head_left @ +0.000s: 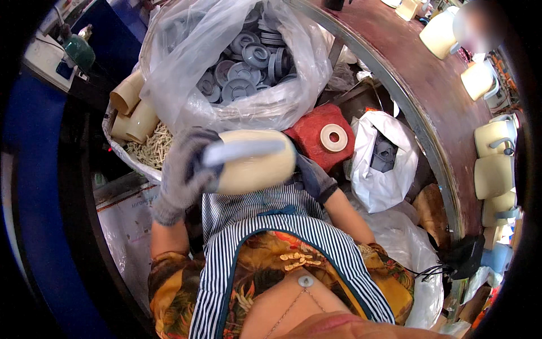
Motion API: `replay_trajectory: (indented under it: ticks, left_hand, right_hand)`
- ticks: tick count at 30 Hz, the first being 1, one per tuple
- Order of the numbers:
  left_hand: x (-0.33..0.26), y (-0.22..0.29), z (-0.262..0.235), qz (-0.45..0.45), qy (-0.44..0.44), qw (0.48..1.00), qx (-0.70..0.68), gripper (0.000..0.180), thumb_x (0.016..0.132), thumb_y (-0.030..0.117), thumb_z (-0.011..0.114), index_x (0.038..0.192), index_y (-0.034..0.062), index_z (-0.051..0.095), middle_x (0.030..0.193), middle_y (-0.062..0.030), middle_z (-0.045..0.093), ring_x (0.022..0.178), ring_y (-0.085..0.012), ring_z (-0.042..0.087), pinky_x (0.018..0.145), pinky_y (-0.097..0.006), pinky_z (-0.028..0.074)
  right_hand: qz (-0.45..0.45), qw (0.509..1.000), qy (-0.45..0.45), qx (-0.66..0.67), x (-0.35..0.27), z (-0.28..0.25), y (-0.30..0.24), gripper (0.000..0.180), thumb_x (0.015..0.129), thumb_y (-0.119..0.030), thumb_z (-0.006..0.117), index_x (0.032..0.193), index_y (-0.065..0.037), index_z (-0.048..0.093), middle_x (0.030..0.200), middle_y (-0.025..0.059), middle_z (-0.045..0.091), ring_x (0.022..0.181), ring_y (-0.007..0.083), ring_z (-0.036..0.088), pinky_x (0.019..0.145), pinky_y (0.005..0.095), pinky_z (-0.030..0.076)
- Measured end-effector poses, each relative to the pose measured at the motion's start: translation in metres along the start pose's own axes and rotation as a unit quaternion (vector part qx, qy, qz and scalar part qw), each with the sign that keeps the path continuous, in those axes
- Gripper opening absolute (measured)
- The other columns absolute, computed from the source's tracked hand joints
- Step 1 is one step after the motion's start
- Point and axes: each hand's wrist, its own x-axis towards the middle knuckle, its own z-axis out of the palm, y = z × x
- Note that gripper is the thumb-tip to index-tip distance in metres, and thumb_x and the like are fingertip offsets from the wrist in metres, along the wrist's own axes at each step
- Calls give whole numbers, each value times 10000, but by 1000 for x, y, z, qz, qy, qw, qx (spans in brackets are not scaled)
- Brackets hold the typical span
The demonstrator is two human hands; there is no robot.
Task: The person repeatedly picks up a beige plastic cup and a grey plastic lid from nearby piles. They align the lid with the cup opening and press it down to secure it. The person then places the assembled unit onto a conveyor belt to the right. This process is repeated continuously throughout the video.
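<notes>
Across my lap I hold a cream jug lying on its side, with its grey handle turned up toward me and smeared by motion. My left hand, in a grey and dark blue glove, is closed on the jug's left end by the handle. At the other end, my right hand grips the jug in a similar glove, its fingertips partly hidden behind it. Just beyond my right hand sits a red block with a cream ring on it.
Ahead is a clear plastic bag full of grey round lids. Cream cylinders and small pale pieces fill a sack at left. A white bag holds grey parts. Several jugs line the brown bench.
</notes>
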Motion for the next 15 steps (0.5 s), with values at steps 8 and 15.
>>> replay_trajectory:
  ticks: [8, 15]
  left_hand:
    - [107, 83, 26, 272, -178, 920, 217, 523, 731, 432, 681, 1073, 43, 610, 1109, -144, 611, 1104, -350, 571, 1039, -475, 386]
    - [88, 39, 75, 162, 85, 981, -66, 575, 801, 199, 673, 1315, -21, 539, 1312, -202, 531, 1252, -368, 495, 1091, -449, 350]
  right_hand:
    - [-505, 682, 112, -517, -101, 10, -98, 591, 712, -242, 805, 1209, -9, 589, 1125, 134, 623, 1047, 270, 599, 908, 399, 468]
    - [-623, 705, 338, -32, -216, -138, -175, 308, 948, -249, 617, 1103, 7, 547, 1013, 108, 632, 916, 158, 586, 805, 278, 475]
